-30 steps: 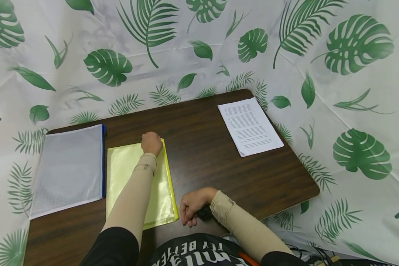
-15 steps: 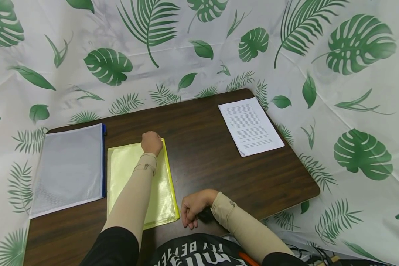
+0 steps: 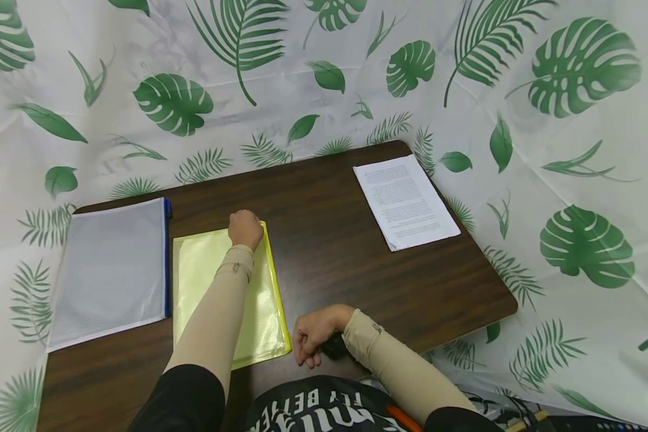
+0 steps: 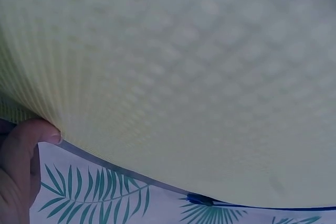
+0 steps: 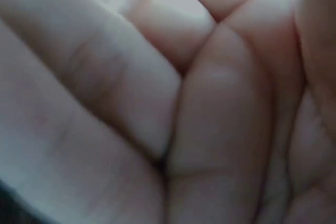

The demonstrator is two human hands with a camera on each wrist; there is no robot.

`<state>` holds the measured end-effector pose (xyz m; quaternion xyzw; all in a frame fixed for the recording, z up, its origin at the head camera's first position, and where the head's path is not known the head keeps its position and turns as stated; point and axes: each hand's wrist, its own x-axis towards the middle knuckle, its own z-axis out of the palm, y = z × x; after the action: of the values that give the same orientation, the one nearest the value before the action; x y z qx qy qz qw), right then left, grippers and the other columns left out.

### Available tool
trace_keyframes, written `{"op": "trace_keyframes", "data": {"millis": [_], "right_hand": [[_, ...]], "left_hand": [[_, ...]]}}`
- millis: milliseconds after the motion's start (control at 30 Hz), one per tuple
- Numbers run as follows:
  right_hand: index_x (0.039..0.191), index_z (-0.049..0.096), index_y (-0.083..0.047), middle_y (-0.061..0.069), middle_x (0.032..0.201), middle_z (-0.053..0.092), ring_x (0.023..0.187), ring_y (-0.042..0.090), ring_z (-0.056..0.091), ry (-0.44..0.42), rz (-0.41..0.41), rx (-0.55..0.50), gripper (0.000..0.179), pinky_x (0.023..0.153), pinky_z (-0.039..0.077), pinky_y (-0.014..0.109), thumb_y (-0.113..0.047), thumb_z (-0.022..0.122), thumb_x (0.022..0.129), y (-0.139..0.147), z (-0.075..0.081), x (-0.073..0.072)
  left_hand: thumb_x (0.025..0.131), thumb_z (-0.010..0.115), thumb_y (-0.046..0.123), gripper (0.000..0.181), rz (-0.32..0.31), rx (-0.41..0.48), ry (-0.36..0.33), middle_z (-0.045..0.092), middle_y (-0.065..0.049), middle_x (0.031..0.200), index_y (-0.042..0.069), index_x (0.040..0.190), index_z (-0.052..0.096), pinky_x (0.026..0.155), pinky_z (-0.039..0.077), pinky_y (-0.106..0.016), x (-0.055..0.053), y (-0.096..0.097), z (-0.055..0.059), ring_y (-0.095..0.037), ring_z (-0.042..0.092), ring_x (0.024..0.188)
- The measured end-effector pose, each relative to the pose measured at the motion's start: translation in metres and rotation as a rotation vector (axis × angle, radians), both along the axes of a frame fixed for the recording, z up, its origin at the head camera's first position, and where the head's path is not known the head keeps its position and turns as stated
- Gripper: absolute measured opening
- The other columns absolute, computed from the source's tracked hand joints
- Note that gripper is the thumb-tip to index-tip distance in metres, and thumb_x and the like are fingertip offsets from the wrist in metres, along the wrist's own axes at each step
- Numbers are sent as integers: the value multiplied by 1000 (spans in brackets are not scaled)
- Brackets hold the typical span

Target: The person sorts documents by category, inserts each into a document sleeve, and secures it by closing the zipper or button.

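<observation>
Head: left hand [image 3: 245, 229] forward on yellow pouch [image 3: 259, 306]

Head view down over table [image 3: 324, 258], wrist views close-up

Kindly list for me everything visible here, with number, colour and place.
table: one, dark brown, centre
yellow folder: one, yellow, table's left half
second folder: one, whitish with blue edge, table's left
paper stack: one, white, printed, table's far right
cloth: count unclear, white with green leaves, around table
black object: one, black, table's near edge, partly hidden
cables: several, black, bottom right
orange strip: one, orange, bottom edge
shirt: one, black with white letters, bottom
arm sleeves: two, beige, lower half
left grip: one, bare, pinching yellow folder's far right corner
right grip: one, bare, table's near side
</observation>
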<state>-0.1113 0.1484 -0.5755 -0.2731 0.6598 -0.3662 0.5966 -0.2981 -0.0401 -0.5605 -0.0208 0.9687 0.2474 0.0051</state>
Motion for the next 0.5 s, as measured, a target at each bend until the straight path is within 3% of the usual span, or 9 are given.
{"op": "trace_keyframes", "data": {"millis": [167, 500], "right_hand": [[93, 78, 4, 12, 73, 73, 61, 14, 68, -7, 64, 13, 23, 62, 56, 25, 12, 56, 94, -2, -1, 0], [93, 77, 4, 12, 73, 73, 61, 15, 68, -12, 47, 17, 22, 62, 57, 27, 11, 56, 93, 0, -2, -3]], "left_hand": [[96, 50, 8, 30, 0, -6, -13, 67, -24, 111, 5, 69, 63, 81, 56, -52, -1, -2, -3, -45, 55, 115], [95, 51, 8, 31, 0, 1, -19, 68, -23, 110, 5, 67, 64, 79, 57, -54, -9, -3, -6, -44, 56, 115]]}}
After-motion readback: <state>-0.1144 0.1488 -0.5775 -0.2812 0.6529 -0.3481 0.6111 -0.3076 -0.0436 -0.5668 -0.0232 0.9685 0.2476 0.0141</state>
